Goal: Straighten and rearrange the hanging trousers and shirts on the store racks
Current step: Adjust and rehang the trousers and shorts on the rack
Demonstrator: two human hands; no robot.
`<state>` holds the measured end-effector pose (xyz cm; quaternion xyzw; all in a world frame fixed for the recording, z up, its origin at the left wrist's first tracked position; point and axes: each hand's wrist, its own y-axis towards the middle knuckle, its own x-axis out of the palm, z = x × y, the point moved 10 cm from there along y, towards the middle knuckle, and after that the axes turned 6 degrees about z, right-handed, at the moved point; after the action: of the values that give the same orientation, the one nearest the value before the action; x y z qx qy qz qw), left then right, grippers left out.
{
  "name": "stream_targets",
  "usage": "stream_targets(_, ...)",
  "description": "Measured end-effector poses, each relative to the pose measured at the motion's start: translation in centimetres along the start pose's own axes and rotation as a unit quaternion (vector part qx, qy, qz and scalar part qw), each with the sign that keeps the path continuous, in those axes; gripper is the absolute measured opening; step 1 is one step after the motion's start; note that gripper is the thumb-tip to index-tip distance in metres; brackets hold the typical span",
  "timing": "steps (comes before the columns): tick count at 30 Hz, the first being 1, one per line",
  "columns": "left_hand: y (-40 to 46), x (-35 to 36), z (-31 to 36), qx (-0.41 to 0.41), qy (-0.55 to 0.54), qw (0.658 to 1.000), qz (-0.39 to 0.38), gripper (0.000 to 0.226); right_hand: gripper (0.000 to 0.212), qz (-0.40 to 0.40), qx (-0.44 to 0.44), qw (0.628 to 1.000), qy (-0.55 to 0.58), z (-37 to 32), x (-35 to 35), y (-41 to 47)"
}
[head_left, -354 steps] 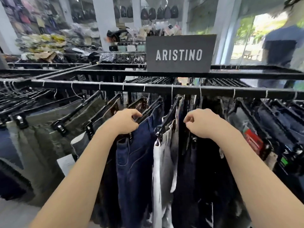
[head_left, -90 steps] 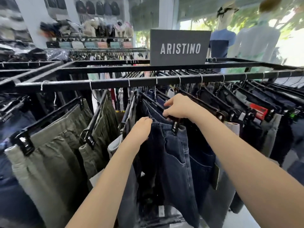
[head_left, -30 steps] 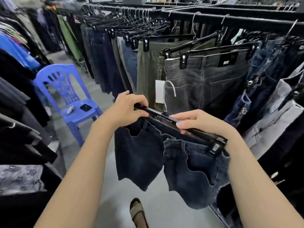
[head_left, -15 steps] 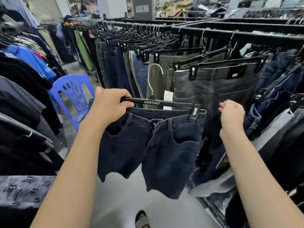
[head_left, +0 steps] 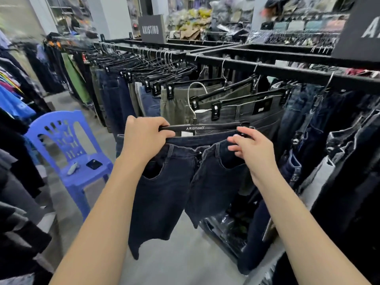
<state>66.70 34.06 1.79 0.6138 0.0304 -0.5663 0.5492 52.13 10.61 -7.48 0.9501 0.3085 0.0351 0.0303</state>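
Note:
A pair of dark denim shorts [head_left: 174,188] hangs from a black clip hanger [head_left: 207,127] marked ARISTINO, held off the rack in the aisle. My left hand [head_left: 145,138] grips the hanger's left end. My right hand [head_left: 251,150] is at the hanger's right end, fingers loosely spread and touching the shorts' waistband by the right clip. Behind them, grey trousers [head_left: 246,116] and olive trousers [head_left: 176,103] hang on the black rack rail [head_left: 287,74].
A blue plastic chair [head_left: 67,149] with two small items on its seat stands at left in the aisle. Dark shirts [head_left: 12,182] hang along the left edge. More jeans [head_left: 329,140] crowd the right. Grey floor [head_left: 185,260] shows below.
My right hand has come back from the side to the hanger's right end. The shorts have stayed about level in my left hand, and my view has lifted slightly.

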Motion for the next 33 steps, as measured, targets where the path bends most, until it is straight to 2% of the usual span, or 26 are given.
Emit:
stream_targets(4, 1.9, 1.8, 2.5, -0.013, -0.048, 0.999, 0.011, 0.025, 0.050, -0.077, -0.021, 0.997, 0.002, -2.7, 2.1, 0.5)
stream_targets(6, 3.0, 2.9, 4.7, 0.007, -0.050, 0.999, 0.014, 0.028, 0.061, -0.085, -0.019, 0.996, -0.003, -3.4, 2.5, 1.1)
stream_targets(10, 4.9, 4.7, 9.4, 0.048, -0.024, 0.998, 0.023, 0.028, 0.068, -0.035, -0.021, 0.999, -0.020, -4.1, 1.5, 3.4)
stream_targets(17, 8.9, 7.4, 15.9, 0.141, 0.002, 0.990, -0.004, 0.019, 0.063, 0.062, -0.006, 0.998, -0.008, -6.1, -1.1, 7.3)
stream_targets(22, 10.7, 8.1, 19.6, 0.183, -0.070, 0.979, -0.054, 0.016, 0.076, 0.104, 0.008, 0.994, 0.021, -6.7, -2.0, 10.2)
stream_targets(24, 11.1, 9.3, 20.6, 0.187, -0.103, 0.973, -0.091, 0.017, 0.070, 0.113, 0.027, 0.992, 0.041, -6.6, -2.1, 11.3)
stream_targets(27, 10.8, 12.2, 21.9, 0.189, -0.163, 0.957, -0.145, 0.012, 0.021, 0.138, 0.081, 0.986, 0.044, -5.8, -2.5, 12.4)
stream_targets(28, 10.5, 13.3, 22.2, 0.193, -0.178, 0.951, -0.163, 0.009, 0.015, 0.153, 0.101, 0.982, 0.044, -5.2, -2.7, 12.5)
stream_targets(33, 9.0, 16.1, 22.0, 0.210, -0.230, 0.932, -0.183, 0.016, 0.018, 0.213, 0.118, 0.969, 0.039, -3.5, -3.7, 13.2)
